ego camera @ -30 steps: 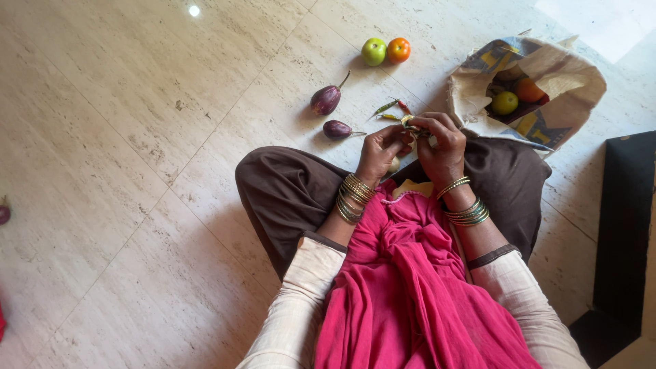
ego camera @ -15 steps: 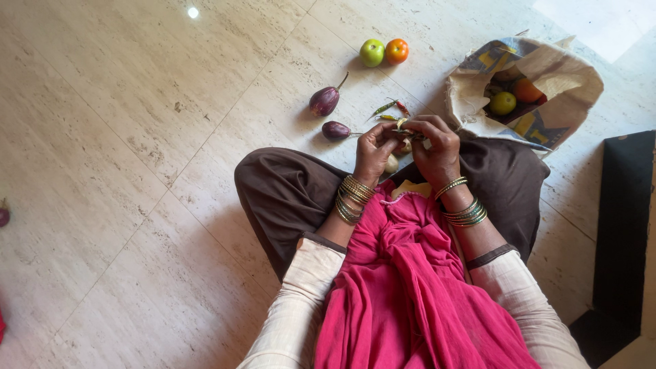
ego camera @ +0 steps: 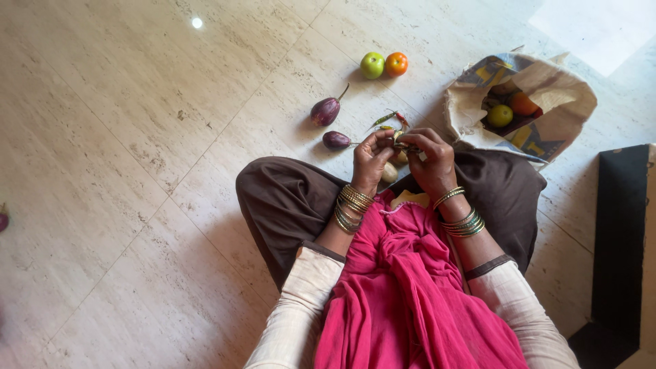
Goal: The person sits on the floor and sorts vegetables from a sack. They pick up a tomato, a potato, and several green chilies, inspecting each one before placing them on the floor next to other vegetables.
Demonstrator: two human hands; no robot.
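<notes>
Gripping one small pale object together, left hand and right hand; small purple aubergines lie just left.

small pale item | pinched between both hands' fingertips | above lap | details hidden

A home, it seems: a polished beige marble-tile floor where small purple aubergines, tomatoes and a printed cloth bag lie.
</notes>
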